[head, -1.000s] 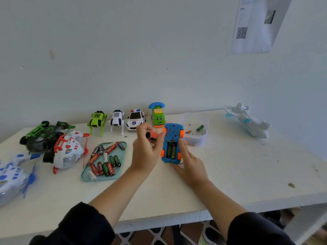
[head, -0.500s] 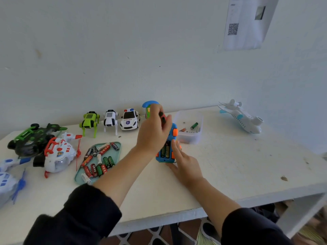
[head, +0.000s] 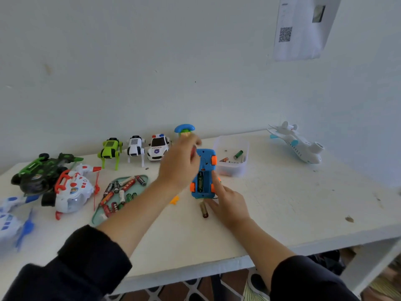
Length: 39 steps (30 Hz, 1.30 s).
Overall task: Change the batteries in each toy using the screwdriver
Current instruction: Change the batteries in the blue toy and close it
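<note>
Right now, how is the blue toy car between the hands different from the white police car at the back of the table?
The blue toy car lies upside down with its battery bay open; the white police car stands on its wheels. The right hand touches the blue car's side; nothing touches the police car. The blue car has orange wheels and is plain; the police car reads POLICE. Both rest on the white table.

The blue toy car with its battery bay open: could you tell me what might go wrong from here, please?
1. The loose battery lying near the table's front edge could roll off.
2. The blue toy car stands tilted, steadied only by the right hand; it may slip.
3. The small orange piece could get lost.
</note>
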### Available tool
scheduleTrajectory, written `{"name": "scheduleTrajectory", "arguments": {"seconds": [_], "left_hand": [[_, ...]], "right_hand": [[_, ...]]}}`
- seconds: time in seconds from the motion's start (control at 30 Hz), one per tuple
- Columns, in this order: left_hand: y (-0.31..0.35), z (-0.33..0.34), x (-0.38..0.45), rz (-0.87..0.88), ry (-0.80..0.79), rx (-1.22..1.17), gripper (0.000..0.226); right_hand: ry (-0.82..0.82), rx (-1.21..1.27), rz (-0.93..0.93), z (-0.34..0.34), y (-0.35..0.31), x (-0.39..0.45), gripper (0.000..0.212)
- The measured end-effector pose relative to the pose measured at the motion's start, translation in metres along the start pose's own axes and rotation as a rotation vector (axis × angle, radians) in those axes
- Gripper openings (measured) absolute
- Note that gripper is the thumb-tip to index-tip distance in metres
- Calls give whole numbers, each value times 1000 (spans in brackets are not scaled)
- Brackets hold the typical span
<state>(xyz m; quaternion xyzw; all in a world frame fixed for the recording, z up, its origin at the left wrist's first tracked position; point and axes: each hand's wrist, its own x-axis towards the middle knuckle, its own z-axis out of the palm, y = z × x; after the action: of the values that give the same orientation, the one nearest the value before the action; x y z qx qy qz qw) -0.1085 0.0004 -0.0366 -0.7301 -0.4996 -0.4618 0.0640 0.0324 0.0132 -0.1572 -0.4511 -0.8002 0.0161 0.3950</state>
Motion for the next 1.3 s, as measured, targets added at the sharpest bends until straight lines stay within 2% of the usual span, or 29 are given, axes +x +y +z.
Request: {"name": "scheduleTrajectory", "arguments": {"seconds": [0.07, 0.17, 0.3, 0.4, 0.43, 0.47, 0.53, 0.6, 0.67, 0.77, 0.83, 0.97, 1.07, 1.17, 1.3], "left_hand": [[-2, 13, -52, 125, -147, 80, 13], [-20, 28, -105, 301, -436, 175, 25], [-34, 30, -104, 223, -452, 256, 36], [-40, 30, -96, 156, -534, 288, 46], [-41, 27, -92, 128, -508, 237, 46], [-42, 23, -87, 98, -415, 166, 45], [-41, 15, -66, 59, -131, 77, 42], [-36, 8, -34, 27, 31, 39, 42], [-28, 3, 6, -26, 105, 47, 43], [-32, 14, 57, -196, 110, -2, 35], [-42, 29, 76, -317, 41, -64, 33], [-45, 69, 91, -355, -207, -196, 33], [-37, 79, 100, -404, -296, -358, 29], [-41, 82, 108, -502, -493, -317, 22], [-62, 84, 108, -789, -589, -280, 22]], "right_hand": [[4, -38, 26, 4, 3, -1, 72], [-99, -29, 110, 2, 4, 1, 77], [-148, -41, 161, -6, 1, 2, 75], [-128, -4, 163, -7, 0, 1, 74], [-121, 3, 167, -7, 1, 2, 74], [-106, 15, 161, -6, 1, 2, 74], [-54, 42, 124, -2, 1, 0, 73], [-30, 57, 104, 0, 1, -2, 72], [-48, 63, 151, -4, -1, -2, 62], [-22, 80, 217, -8, -1, -2, 46], [11, 126, 216, -9, -5, -2, 49], [36, 226, 163, -6, -3, 3, 79], [-114, 195, 174, -8, -2, 7, 94], [-197, 117, 151, -7, -1, 10, 91], [-195, 113, 119, 4, 6, 6, 71]]}}
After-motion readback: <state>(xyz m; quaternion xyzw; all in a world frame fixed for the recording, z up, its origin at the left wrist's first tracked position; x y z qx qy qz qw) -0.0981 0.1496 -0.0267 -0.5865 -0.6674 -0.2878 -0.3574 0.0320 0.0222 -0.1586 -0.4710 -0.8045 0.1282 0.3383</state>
